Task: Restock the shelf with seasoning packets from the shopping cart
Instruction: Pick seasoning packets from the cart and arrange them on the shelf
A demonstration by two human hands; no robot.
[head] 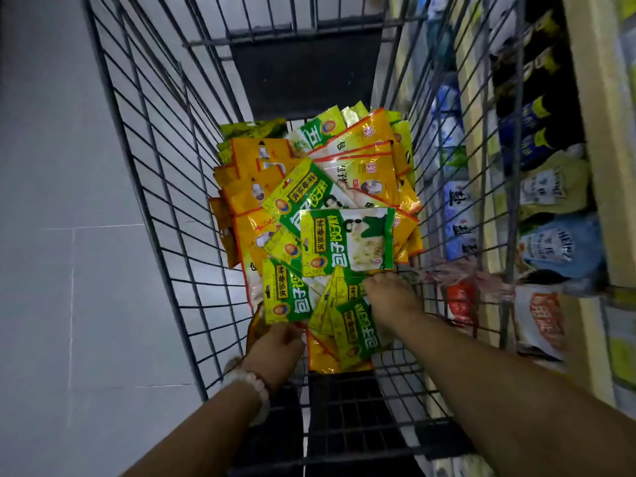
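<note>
Two hands are down in the shopping cart (161, 187), and both are on green packets. Going from the left: beyond the wire wall you have bare grey floor (51, 201). Your left hand (275, 346), with a bead bracelet (253, 382) at the wrist, holds a green packet (285, 294) by its near bottom edge, fingers curled under it so the packet stands up from your grip. In the middle lies the heap of seasoning packets (309, 187), orange ones mostly to the left and far side, green ones on top and nearer you. Your right hand (392, 301) rests on a fan of green packets (347, 325); its fingertips meet the lower edge of the top green packet (347, 239), though whether they pinch it or only touch is hidden.

These are flat, glossy pouches, so expect them to be light, floppy and slippery against each other. Take them by an edge, thumb over and fingers beneath, and square a small stack before lifting. To your right, just past the cart wall, stands the shelf (599, 139) with its rows of bags.
</note>
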